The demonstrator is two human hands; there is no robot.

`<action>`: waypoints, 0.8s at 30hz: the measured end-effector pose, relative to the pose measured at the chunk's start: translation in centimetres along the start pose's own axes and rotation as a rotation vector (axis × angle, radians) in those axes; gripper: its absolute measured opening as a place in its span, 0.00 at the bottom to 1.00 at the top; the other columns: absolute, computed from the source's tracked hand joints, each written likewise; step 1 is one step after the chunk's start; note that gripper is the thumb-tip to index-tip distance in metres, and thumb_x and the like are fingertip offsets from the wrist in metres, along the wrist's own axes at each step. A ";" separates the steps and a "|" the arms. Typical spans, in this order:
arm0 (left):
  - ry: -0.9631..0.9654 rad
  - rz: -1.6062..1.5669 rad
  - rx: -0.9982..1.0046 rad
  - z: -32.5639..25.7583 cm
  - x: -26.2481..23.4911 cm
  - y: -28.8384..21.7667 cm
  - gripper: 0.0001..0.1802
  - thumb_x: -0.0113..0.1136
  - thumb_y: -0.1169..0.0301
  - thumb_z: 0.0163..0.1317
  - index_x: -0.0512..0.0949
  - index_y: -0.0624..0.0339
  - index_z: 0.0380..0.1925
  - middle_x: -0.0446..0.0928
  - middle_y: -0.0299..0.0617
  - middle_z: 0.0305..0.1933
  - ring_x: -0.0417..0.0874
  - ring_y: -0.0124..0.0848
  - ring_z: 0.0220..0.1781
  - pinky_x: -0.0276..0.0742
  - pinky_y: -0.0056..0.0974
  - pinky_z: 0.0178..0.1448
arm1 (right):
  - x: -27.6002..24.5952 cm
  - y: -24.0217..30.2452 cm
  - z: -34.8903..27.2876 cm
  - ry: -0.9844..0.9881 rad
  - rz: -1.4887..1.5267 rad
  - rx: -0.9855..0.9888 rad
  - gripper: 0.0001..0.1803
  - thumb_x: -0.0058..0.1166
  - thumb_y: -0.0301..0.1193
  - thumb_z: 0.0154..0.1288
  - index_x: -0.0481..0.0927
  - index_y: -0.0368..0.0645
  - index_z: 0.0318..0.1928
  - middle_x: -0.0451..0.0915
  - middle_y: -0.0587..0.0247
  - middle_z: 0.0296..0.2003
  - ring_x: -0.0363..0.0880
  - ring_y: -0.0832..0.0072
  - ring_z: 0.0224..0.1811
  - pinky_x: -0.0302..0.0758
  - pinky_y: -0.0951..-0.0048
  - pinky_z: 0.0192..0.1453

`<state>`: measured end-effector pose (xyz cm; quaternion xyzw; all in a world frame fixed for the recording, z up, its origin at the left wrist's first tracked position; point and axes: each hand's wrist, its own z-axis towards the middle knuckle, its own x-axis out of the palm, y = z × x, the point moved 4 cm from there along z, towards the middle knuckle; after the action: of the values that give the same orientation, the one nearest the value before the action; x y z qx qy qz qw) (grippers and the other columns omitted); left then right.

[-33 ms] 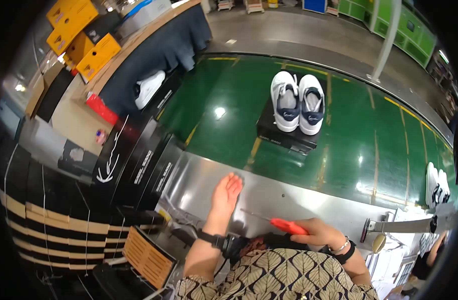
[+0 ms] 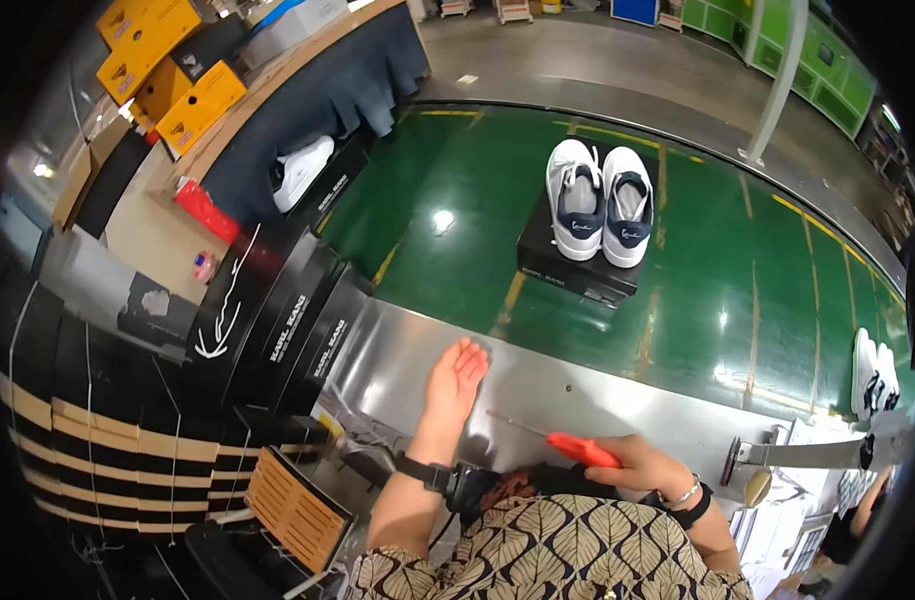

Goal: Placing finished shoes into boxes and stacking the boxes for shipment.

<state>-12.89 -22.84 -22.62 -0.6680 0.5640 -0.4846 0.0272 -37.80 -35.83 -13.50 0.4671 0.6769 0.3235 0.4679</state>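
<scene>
My left hand [image 2: 455, 378] is held palm up over the metal ledge [image 2: 537, 372], its fingers loosely bent and nothing in them. To its right, my right hand [image 2: 639, 467] grips a red-handled tool [image 2: 582, 449] with a thin metal shaft that points left toward my left wrist. What kind of tool it is cannot be made out. Beyond the ledge, a pair of white sneakers [image 2: 575, 200] with dark heel patches stands side by side on a black shoebox [image 2: 567, 272]. The box rests on the green conveyor belt [image 2: 447, 260], apart from both hands.
Black shoeboxes [image 2: 312, 335] are stacked at my left, near a wooden slatted seat [image 2: 292, 508]. Another white shoe [image 2: 303, 172] lies by a box at the far left, below yellow boxes [image 2: 202, 105]. More white shoes [image 2: 865, 375] stand at the right, near a metal arm [image 2: 797, 452].
</scene>
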 end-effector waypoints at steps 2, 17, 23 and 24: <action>-0.021 -0.042 0.005 -0.2 0.0 -0.4 0.10 0.51 0.65 0.63 0.74 0.59 0.36 0.76 0.41 0.37 0.77 0.34 0.40 0.74 0.38 0.48 | 0.1 -0.6 0.0 0.013 0.003 -0.006 0.25 0.55 0.42 0.57 0.72 0.47 0.53 0.79 0.55 0.32 0.78 0.62 0.33 0.72 0.69 0.40; 0.476 -0.329 -0.008 -5.7 6.1 -2.2 0.17 0.44 0.60 0.65 0.70 0.48 0.52 0.70 0.40 0.56 0.64 0.39 0.62 0.60 0.52 0.62 | 0.7 2.2 -0.4 -0.086 0.141 -0.063 0.25 0.58 0.36 0.54 0.72 0.42 0.53 0.80 0.58 0.33 0.78 0.70 0.34 0.72 0.73 0.42; 0.716 -0.382 -0.105 -7.8 8.4 -2.1 0.20 0.41 0.58 0.65 0.66 0.35 0.57 0.62 0.40 0.63 0.57 0.42 0.67 0.55 0.58 0.63 | 0.2 2.5 -1.4 -0.136 0.234 -0.159 0.26 0.59 0.33 0.52 0.73 0.38 0.52 0.80 0.59 0.35 0.78 0.70 0.36 0.72 0.74 0.44; 0.768 -0.372 -0.126 -8.2 9.0 -1.9 0.21 0.41 0.57 0.65 0.65 0.34 0.58 0.61 0.40 0.64 0.56 0.42 0.67 0.53 0.59 0.64 | 0.2 2.4 -1.7 -0.151 0.277 -0.196 0.26 0.59 0.35 0.53 0.72 0.40 0.53 0.79 0.57 0.36 0.78 0.68 0.37 0.72 0.73 0.45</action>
<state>-18.02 -24.94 -11.63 -0.5297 0.4315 -0.6596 -0.3134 -38.58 -34.78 -10.84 0.5310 0.5341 0.4133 0.5118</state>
